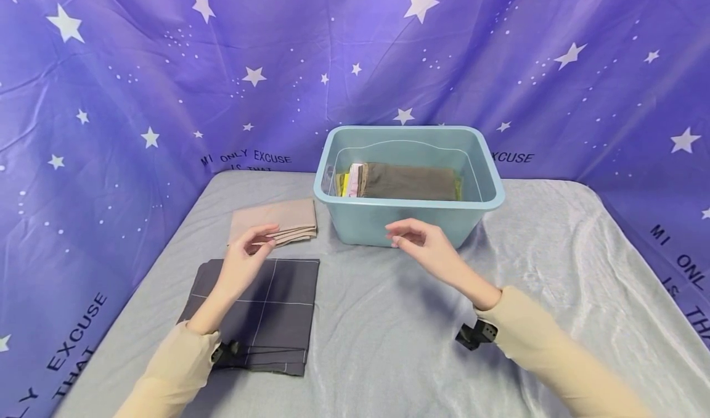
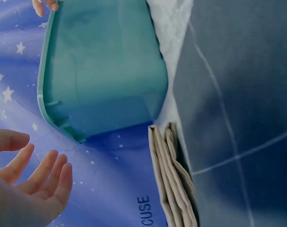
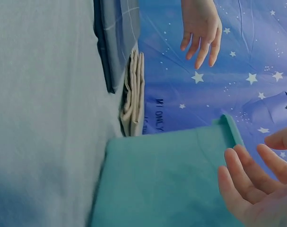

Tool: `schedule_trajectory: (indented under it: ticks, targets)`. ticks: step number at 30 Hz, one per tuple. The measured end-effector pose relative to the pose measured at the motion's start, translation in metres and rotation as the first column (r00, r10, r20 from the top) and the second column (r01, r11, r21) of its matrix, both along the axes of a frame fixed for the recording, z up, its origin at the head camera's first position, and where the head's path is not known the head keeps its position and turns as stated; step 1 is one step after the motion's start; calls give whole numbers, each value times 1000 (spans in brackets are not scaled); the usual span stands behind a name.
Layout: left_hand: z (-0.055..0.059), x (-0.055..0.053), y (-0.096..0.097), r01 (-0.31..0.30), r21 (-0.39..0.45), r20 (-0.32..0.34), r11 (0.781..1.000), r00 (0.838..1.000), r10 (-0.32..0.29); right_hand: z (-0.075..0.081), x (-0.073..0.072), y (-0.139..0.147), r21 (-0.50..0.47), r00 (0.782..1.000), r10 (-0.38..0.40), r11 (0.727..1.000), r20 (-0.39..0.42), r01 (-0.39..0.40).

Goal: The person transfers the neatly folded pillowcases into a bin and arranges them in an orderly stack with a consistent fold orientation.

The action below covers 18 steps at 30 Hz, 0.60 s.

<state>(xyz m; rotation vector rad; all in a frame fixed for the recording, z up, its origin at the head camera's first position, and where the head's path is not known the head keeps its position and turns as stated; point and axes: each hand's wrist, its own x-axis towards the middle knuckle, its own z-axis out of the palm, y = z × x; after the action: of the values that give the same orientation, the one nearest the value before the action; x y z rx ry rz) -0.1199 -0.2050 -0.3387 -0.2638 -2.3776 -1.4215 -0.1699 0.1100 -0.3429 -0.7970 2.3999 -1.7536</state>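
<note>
A violet backdrop with white stars rises behind a bench spread with a rumpled grey cover. We see the left hand hanging above the bench with its fingers relaxed and softly bent, holding nothing. Just beyond it lies a folded beige cloth, several layers showing along its edge, and from the left wrist view we make out that the fingers are apart from this cloth. Under the left wrist and towards the person, we find a folded dark grey cloth crossed by thin white lines. The right hand is likewise loose and empty, its fingers gently curved in front of a blue-green tub; we cannot tell whether they touch it. The tub stands beyond the right hand and to the right of the left one. Inside it, past the right hand's fingertips, we see a folded brown cloth, with a pale pink piece and a yellow piece to its left.
</note>
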Motion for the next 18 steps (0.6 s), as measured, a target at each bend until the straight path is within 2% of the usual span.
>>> schedule_trajectory:
  ticks: [2, 5, 10, 18]
  targets:
    - [4, 6, 1, -14, -10, -5, 1000, 1000, 14, -5, 0, -4, -10, 1000, 8, 1000, 13, -8]
    - [0, 8, -3, -28, -14, -18, 999, 999, 28, -13, 0, -11, -32, 999, 27, 999, 31, -26]
    - [-8, 11, -14, -43, -12, 4, 999, 999, 43, -22, 1, -24, -59, 995, 58, 997, 78, -53]
    - [-38, 8, -43, -91, -65, 18, 994, 996, 93, -35, 6, -42, -80, 987, 109, 992, 116, -100]
